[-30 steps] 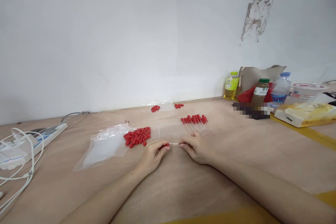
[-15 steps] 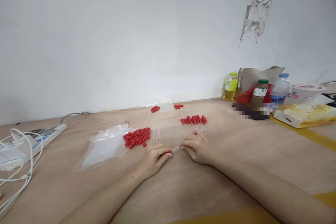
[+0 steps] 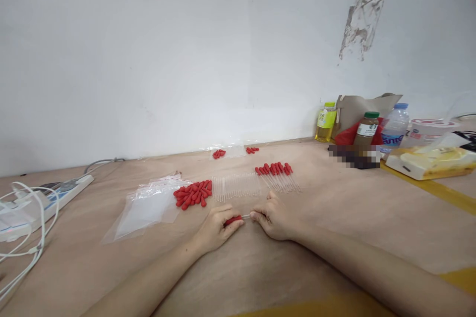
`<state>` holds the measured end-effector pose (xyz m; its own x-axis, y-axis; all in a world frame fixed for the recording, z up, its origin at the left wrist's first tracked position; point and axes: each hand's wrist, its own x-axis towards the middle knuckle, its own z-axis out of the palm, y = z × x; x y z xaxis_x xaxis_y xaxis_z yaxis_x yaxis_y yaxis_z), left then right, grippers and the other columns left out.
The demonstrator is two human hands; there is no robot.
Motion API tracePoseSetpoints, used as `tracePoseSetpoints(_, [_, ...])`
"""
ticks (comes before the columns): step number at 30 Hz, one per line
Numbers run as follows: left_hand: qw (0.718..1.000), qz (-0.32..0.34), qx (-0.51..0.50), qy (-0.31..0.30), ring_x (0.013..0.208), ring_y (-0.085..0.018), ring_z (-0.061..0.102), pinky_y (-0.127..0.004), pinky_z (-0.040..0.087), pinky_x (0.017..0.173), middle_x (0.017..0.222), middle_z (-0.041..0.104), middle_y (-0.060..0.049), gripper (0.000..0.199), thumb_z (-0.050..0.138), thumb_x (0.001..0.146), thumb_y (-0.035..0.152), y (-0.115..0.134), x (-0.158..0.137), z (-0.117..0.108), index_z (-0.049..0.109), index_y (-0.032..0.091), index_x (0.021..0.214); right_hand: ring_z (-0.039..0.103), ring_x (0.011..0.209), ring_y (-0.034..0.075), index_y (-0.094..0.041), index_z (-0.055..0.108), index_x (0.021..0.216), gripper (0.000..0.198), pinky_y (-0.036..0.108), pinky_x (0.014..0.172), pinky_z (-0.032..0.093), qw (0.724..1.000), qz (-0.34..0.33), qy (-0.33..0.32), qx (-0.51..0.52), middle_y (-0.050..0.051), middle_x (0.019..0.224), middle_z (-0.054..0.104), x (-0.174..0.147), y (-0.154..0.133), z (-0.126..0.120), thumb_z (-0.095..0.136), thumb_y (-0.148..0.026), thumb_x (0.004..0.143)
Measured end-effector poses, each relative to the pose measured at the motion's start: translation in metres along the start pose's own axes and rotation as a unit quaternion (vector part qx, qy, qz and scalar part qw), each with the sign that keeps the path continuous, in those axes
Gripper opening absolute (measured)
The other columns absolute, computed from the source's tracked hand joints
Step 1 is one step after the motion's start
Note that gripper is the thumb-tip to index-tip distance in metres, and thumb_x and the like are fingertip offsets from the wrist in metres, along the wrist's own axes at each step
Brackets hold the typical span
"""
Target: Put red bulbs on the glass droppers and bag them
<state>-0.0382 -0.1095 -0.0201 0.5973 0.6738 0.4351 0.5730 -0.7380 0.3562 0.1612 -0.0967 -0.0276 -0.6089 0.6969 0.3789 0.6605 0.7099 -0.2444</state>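
Note:
My left hand [image 3: 218, 228] is closed around a red rubber dropper bulb [image 3: 233, 220]. A thin clear glass tube [image 3: 246, 216] runs from the bulb's mouth to my right hand [image 3: 273, 217], whose thumb and fingers pinch it. Beyond my left hand lies a pile of loose red bulbs [image 3: 193, 194]. A row of clear tubes [image 3: 236, 186] lies side by side to the right of the pile. Farther right, several droppers [image 3: 275, 169] with red bulbs on their tubes lie in a fan.
Clear plastic bags [image 3: 148, 208] lie left of the bulbs. A power strip [image 3: 67, 200] with white cables [image 3: 42, 228] is at the far left. Small bagged groups of red bulbs [image 3: 219, 154] rest by the wall. Bottles [image 3: 366, 130] and a tissue pack [image 3: 427, 162] stand at the right.
My right hand has shifted slightly left and nearer to me. Less tube shows between my hands, and more of the red bulb shows in my left hand.

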Motion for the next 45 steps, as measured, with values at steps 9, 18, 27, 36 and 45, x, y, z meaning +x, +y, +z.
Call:
tracePoseSetpoints(9, [0.998, -0.039, -0.029, 0.043, 0.069, -0.013, 0.052, -0.023, 0.041, 0.063, 0.081, 0.058, -0.003, 0.02, 0.046, 0.084, 0.028, -0.008, 0.005, -0.006, 0.06, 0.02, 0.095, 0.051, 0.074, 0.014, -0.019, 0.061, 0.077, 0.026, 0.028, 0.072, 0.027, 0.999, -0.015, -0.009, -0.041, 0.004, 0.078, 0.061, 0.003, -0.01, -0.024, 0.039, -0.029, 0.084])
tracePoseSetpoints(18, [0.993, -0.111, 0.002, 0.029, 0.057, -0.011, 0.045, -0.021, 0.035, 0.052, 0.062, 0.048, 0.002, 0.017, 0.051, 0.078, 0.031, -0.016, 0.001, -0.003, 0.053, 0.017, 0.069, 0.055, 0.061, 0.014, -0.018, 0.062, 0.064, 0.026, 0.022, 0.054, 0.033, 0.948, 0.293, 0.098, 0.078, 0.003, 0.065, 0.063, 0.012, 0.043, -0.023, 0.044, -0.034, 0.076])
tracePoseSetpoints(27, [0.996, -0.078, 0.032, 0.005, 0.052, -0.01, 0.041, -0.02, 0.03, 0.049, 0.054, 0.041, 0.004, 0.029, 0.05, 0.078, 0.03, -0.012, 0.001, -0.003, 0.038, 0.017, 0.054, 0.057, 0.073, 0.019, -0.018, 0.062, 0.064, 0.033, 0.032, 0.076, 0.031, 0.917, 0.38, 0.072, -0.101, 0.006, 0.07, 0.063, 0.048, 0.061, -0.016, 0.04, -0.037, 0.078])
tracePoseSetpoints(36, [0.996, -0.076, 0.04, -0.004, 0.053, -0.01, 0.042, -0.021, 0.031, 0.05, 0.055, 0.043, 0.004, 0.03, 0.049, 0.079, 0.031, -0.013, 0.001, -0.003, 0.039, 0.016, 0.054, 0.059, 0.075, 0.024, -0.013, 0.063, 0.075, 0.033, 0.038, 0.08, 0.028, 0.902, 0.392, 0.078, -0.161, 0.011, 0.075, 0.064, 0.049, 0.062, -0.008, 0.04, -0.037, 0.077])
tracePoseSetpoints(45, [0.997, -0.077, 0.03, -0.005, 0.053, -0.01, 0.041, -0.021, 0.03, 0.05, 0.055, 0.043, 0.003, 0.029, 0.049, 0.078, 0.029, -0.012, 0.001, -0.003, 0.039, 0.016, 0.054, 0.057, 0.081, 0.025, -0.014, 0.063, 0.079, 0.048, 0.038, 0.078, 0.029, 0.904, 0.409, 0.042, -0.115, 0.013, 0.08, 0.063, 0.048, 0.062, -0.015, 0.037, -0.055, 0.075])
